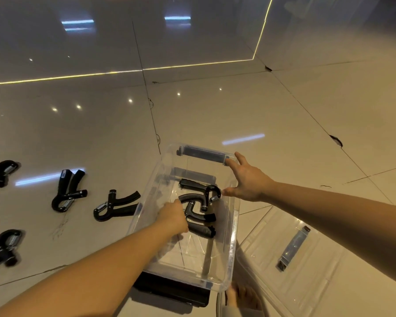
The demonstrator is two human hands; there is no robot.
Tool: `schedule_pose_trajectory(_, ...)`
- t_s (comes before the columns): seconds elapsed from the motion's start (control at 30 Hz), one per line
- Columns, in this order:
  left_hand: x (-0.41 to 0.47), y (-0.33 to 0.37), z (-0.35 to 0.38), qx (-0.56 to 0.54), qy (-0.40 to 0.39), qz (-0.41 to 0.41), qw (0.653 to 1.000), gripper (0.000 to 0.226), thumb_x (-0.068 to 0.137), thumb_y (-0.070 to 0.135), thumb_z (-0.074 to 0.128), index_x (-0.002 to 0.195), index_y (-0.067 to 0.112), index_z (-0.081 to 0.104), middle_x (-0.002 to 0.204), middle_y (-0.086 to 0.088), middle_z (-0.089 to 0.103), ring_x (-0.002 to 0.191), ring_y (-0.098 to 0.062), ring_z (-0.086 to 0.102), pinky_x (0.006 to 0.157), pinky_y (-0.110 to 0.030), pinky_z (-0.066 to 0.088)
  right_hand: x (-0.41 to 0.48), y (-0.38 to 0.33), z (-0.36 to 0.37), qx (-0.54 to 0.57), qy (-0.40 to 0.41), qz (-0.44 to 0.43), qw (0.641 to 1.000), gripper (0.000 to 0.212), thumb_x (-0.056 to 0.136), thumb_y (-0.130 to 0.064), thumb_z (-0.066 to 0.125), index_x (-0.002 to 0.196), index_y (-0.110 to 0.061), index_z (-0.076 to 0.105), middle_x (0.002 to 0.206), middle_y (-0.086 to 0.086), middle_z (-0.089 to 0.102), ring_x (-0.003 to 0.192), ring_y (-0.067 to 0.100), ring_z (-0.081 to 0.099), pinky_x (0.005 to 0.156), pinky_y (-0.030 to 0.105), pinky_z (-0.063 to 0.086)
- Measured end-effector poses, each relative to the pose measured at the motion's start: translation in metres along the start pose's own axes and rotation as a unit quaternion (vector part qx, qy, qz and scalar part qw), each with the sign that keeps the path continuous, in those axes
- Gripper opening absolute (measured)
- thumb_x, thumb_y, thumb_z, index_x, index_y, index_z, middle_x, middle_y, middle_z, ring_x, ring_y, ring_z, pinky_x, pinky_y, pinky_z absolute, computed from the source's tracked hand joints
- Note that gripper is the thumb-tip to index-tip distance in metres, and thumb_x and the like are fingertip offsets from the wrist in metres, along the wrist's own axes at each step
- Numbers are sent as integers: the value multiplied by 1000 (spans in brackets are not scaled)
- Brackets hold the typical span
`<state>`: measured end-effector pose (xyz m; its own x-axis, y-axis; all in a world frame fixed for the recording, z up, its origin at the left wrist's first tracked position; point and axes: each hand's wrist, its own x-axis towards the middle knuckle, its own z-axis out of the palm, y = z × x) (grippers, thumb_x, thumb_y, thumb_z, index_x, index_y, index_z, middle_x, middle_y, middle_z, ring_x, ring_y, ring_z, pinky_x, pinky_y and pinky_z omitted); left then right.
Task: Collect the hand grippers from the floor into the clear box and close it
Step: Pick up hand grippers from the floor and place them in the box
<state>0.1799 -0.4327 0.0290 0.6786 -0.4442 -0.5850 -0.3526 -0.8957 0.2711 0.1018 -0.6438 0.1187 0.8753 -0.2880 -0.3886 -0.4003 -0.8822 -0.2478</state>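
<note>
Box [234, 227] in front of you, lid [325, 266] on the floor [238, 106] to its right.
Two hand grippers [200, 187] [198, 221] lie in the box, your left hand [173, 217] holding one. Your right hand [247, 179] is at its right rim. Four more [1, 172] [68, 191] [117, 205] [2, 248] lie on the floor to its left.

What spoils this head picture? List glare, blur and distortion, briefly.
Head view: dim, warm light; reflected lights glare as streaks and dots on the glossy floor; the wide lens bows the tile joints; the clear box walls catch reflections; the left hand, gripping a hand gripper, is slightly soft; the far-left gripper is dark and blurred.
</note>
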Motion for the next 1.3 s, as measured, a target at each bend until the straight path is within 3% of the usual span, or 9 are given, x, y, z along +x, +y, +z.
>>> schedule_pose_trajectory(0.13, -44, -8, -41, 32, 156, 105, 982, 27, 91, 15, 66, 117, 19, 64, 105, 2, 64, 92, -15, 64, 82, -30, 56, 8, -10, -9, 19, 2, 31, 999, 79, 86, -14, 72, 152, -18, 29, 165, 14, 12, 120, 34, 57, 91, 34, 55)
schedule_pose_trajectory(0.23, -73, -41, -65, 94, 312, 117, 938, 25, 91, 24, 64, 116, 22, 61, 106, 2, 59, 96, -15, 57, 84, -31, 48, 8, -19, -15, -7, -21, 51, 998, 73, 84, -10, 71, 148, -15, 37, 157, 14, 25, 106, 28, 60, 78, 29, 54)
schedule_pose_trajectory(0.43, -110, -98, -78, -82, 184, 27, 979, 40, 85, 61, 65, 104, 26, 62, 94, 7, 62, 80, -10, 61, 72, -35, 56, -8, -86, -45, -185, 10, 16, 983, 53, 91, -44, 65, 135, -17, 54, 118, 5, 56, 86, 22, 55, 69, 32, 49)
schedule_pose_trajectory(0.63, -131, -171, -117, -113, 231, -52, 965, 42, 89, 45, 69, 122, 19, 62, 112, -2, 65, 95, -15, 62, 86, -35, 55, 1, -215, -58, -145, 24, -170, 974, 54, 96, -41, 63, 140, -12, 50, 128, 8, 62, 109, 25, 60, 85, 32, 49)
schedule_pose_trajectory(0.77, -131, -246, -123, -105, 220, -113, 963, 39, 91, 36, 65, 123, 13, 59, 113, -5, 65, 93, -16, 58, 81, -31, 50, 24, -301, -22, -152, -24, -257, 954, 54, 97, -40, 62, 141, -14, 49, 135, 7, 59, 120, 26, 57, 102, 39, 49)
schedule_pose_trajectory(0.87, -123, -315, -115, -114, 215, -166, 956, 48, 89, 40, 66, 127, 13, 56, 120, -6, 63, 101, -20, 59, 78, -30, 46, 63, -336, 24, -188, -62, -244, 949, 53, 95, -43, 64, 137, -13, 52, 134, 9, 57, 120, 29, 55, 101, 42, 49)
schedule_pose_trajectory(0.97, -114, -385, -98, -116, 190, -225, 949, 42, 81, 42, 72, 110, 17, 56, 111, -5, 65, 91, -21, 61, 78, -34, 53, 104, -348, 73, -195, -81, -197, 957, 51, 93, -41, 64, 135, -14, 51, 133, 10, 54, 119, 30, 54, 96, 40, 49)
schedule_pose_trajectory(1.1, -96, -455, -72, -150, 159, -254, 942, 90, 75, 40, 79, 150, 21, 34, 128, -4, 62, 104, -23, 65, 86, -38, 57, 133, -341, 134, -220, -122, -118, 961, 72, 87, -40, 66, 148, -25, 30, 134, 13, 45, 123, 35, 47, 98, 49, 48)
schedule_pose_trajectory(1.3, -58, -484, -56, -35, 131, -222, 966, 106, 63, 64, 78, 152, 26, 31, 134, -2, 53, 119, -26, 54, 94, -40, 51, 148, -317, 178, -221, -125, -91, 963, 73, 88, -42, 63, 150, -36, 25, 134, 12, 46, 124, 35, 48, 101, 50, 43)
